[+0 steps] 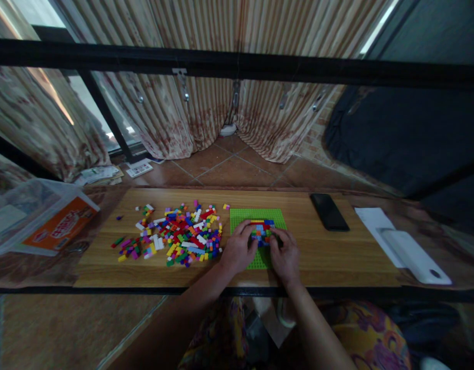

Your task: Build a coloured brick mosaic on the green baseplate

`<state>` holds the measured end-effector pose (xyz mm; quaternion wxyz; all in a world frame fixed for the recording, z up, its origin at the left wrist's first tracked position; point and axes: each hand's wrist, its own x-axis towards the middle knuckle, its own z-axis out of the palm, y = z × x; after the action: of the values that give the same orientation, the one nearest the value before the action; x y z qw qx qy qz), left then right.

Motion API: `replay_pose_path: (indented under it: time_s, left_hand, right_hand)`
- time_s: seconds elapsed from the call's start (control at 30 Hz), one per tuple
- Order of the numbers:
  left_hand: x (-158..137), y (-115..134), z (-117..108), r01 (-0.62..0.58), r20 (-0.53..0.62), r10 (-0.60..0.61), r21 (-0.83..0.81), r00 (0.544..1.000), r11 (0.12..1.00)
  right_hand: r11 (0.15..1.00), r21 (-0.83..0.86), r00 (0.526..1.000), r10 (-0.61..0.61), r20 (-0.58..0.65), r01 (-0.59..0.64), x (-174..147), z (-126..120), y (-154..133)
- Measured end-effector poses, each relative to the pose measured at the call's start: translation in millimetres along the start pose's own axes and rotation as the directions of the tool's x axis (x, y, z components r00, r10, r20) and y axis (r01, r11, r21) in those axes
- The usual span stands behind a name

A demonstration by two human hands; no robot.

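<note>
A block of multicoloured toy bricks (262, 232) stands on a green studded baseplate (256, 212). My left hand (240, 248) closes on the block's left side, its fingers curled along the edge. On the opposite side my right hand (285, 253) grips the block with bent fingers and thumb. Both hands rest over the plate and hide parts of it. Whether a loose brick sits between any fingertips is too small to tell. A spread of loose toy bricks (185, 231) lies left of my left hand.
The wooden board (317, 262) carries the bricks and a black phone (329, 212). A clear plastic tub (48, 192) with an orange label stands at far left. At right lie white paper (370, 221) and a white power-bank-like slab (414, 257). A dark bar (237, 64) crosses beyond.
</note>
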<state>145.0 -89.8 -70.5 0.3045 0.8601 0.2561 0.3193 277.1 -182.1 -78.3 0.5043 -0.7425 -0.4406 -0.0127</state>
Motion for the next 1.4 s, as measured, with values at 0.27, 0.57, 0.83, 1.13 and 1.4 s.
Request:
replay_pose_path:
  time_s: [0.27,0.57,0.83,1.13,1.4]
  left_hand:
    - [1.6,2.4,-1.6,0.008,-0.017,-0.009,-0.015,1.0,1.0]
    - [2.3,4.0,-2.4,0.016,-0.033,-0.017,-0.03,0.999,0.999]
    - [1.4,0.8,-1.3,-0.009,-0.046,0.008,-0.035,0.999,0.999]
    - [0.9,-1.4,2.1,-0.003,-0.068,0.002,-0.004,0.998,1.0]
    - [5.4,-1.4,-2.8,0.001,-0.013,-0.001,0.053,1.0,0.999]
  right_hand:
    - [1.0,-0.003,1.0,0.027,-0.013,-0.027,-0.2,-0.3,-0.8]
    - [0.996,0.059,0.998,0.061,0.015,-0.062,-0.5,-3.7,0.6]
    - [0.995,0.082,0.998,0.063,0.008,-0.063,-0.6,-3.2,2.2]
    - [0.996,0.076,0.999,0.054,-0.007,-0.053,-0.1,-1.3,2.4]
    - [0.996,0.072,0.999,0.049,-0.003,-0.049,0.2,-1.2,1.8]
